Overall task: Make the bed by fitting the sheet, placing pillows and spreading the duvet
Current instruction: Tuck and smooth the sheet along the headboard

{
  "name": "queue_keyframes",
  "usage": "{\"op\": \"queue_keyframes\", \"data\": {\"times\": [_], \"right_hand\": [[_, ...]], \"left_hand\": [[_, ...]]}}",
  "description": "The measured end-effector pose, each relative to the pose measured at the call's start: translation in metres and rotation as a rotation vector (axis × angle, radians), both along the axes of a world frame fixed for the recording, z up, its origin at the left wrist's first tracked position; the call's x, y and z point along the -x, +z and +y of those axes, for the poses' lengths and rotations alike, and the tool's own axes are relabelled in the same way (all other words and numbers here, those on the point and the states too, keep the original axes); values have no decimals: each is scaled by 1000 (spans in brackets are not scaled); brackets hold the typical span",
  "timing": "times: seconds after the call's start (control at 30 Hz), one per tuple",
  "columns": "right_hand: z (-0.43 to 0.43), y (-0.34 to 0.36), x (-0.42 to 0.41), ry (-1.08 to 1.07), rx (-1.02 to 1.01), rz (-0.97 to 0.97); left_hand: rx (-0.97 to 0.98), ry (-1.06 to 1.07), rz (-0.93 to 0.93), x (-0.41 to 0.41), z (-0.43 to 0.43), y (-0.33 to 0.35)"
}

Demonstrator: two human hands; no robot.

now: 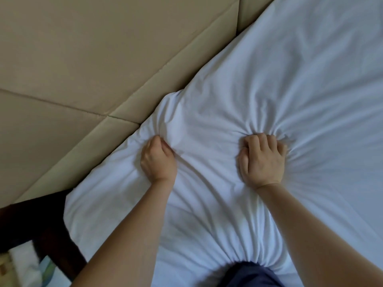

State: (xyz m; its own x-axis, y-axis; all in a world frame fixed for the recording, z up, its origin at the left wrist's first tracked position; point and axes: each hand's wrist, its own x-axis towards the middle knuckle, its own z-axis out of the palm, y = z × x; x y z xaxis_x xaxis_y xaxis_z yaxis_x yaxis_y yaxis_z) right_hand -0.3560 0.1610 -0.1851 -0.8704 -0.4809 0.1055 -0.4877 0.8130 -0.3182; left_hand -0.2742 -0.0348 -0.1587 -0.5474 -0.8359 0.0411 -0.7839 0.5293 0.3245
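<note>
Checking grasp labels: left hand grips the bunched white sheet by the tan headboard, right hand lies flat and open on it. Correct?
Not flat: in the head view the right hand is curled round a bunch of the white sheet too. The left hand does grip the sheet by the tan headboard.

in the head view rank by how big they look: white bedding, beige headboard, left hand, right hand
1. white bedding
2. beige headboard
3. right hand and left hand: near alike, not ranked

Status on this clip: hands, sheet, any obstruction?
Left hand and right hand each grip the white sheet. Sheet bunched beside tan headboard. No obstruction seen.
</note>
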Motion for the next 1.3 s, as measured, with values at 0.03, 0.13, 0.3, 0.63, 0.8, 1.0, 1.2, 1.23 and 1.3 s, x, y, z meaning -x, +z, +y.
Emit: {"op": "queue_keyframes", "data": {"times": [0.03,0.13,0.3,0.63,0.8,1.0,1.2,1.23,1.3], "right_hand": [[0,1,1,-4,-1,-1],[0,3,0,-22,-28,38],[-11,23,-8,-145,-179,95],[-80,60,-150,-190,-150,-142],[-93,28,-176,-185,-276,-233],[-97,13,-177,-201,-279,-238],[-99,16,-177,-214,-293,-235],[-99,18,-177,-216,-296,-238],[-99,22,-177,-213,-302,-234]], "left_hand": [[-20,14,6,-1,-1,-1],[-91,31,35,-5,-2,-2],[-164,-160,26,-13,-27,21],[-189,-371,-175,-27,-71,48],[-262,-389,-65,-69,-87,27],[-136,-220,-80,-153,-86,13],[-83,-49,-145,-164,-88,26],[-91,-74,-179,-158,-95,29],[-59,-204,-239,-149,-109,32]]}}
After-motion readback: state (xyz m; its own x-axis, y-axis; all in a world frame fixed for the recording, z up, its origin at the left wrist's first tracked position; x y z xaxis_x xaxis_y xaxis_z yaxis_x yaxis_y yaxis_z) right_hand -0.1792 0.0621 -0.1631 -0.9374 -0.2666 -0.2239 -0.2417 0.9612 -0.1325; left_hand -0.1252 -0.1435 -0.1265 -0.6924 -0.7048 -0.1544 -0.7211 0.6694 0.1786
